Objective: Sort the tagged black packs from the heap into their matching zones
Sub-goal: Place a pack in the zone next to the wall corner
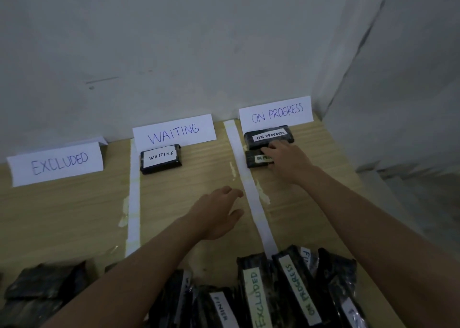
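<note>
My right hand [286, 157] reaches into the ON PROGRESS zone and rests on a black pack tagged ON PROGRESS [256, 159], fingers laid over its right end. Just behind it lies another ON PROGRESS pack [268, 136]. My left hand [219, 212] hovers over the WAITING zone with relaxed fingers, holding nothing. A WAITING pack [160, 159] sits near the WAITING sign [174, 131]. The heap of black packs [273, 293] lies at the near edge, with tags reading EXCLUDED, ON PROGRESS and FINISH.
Folded paper signs EXCLUDED [56, 164] and ON PROGRESS [276, 112] stand against the grey wall. White tape strips [133, 203] [251, 185] split the wooden table [62, 215] into zones. More dark packs [42, 285] lie at the near left. A wall corner closes the right side.
</note>
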`<state>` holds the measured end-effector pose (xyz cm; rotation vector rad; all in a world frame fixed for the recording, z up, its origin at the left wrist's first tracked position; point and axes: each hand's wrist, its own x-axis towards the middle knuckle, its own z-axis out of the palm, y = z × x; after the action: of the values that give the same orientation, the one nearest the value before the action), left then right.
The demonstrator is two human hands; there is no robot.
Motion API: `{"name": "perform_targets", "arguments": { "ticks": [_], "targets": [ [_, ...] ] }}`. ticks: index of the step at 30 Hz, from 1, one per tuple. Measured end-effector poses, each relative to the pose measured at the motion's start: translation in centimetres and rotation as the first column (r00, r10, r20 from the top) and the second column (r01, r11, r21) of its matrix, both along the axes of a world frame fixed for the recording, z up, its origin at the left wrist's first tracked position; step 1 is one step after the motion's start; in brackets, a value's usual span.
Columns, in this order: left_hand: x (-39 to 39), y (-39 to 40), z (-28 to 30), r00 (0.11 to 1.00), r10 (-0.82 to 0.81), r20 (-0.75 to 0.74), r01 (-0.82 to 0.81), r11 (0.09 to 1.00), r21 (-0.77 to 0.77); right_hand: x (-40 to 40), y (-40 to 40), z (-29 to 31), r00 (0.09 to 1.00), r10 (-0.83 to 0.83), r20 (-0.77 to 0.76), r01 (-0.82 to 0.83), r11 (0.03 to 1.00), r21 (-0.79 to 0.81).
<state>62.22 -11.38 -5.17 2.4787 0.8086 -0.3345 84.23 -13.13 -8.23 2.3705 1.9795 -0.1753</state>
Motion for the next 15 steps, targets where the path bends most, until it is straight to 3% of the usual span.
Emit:
{"name": "perform_targets", "arguments": {
  "ticks": [11, 15],
  "targets": [
    [-2.4, 0.2, -0.5, 0.999, 0.014, -0.035, -0.013, 1.0, 0.022, -0.5, -0.6, -0.5, 1.0, 0.001, 0.027, -0.002, 0.999, 0.053],
    [-3.3, -0.3, -0.4, 0.999, -0.041, -0.024, 0.042, 0.998, 0.037, -3.2, -2.8, 0.6, 0.981, 0.123, -0.152, -0.106, 0.988, 0.113]
  ]
}}
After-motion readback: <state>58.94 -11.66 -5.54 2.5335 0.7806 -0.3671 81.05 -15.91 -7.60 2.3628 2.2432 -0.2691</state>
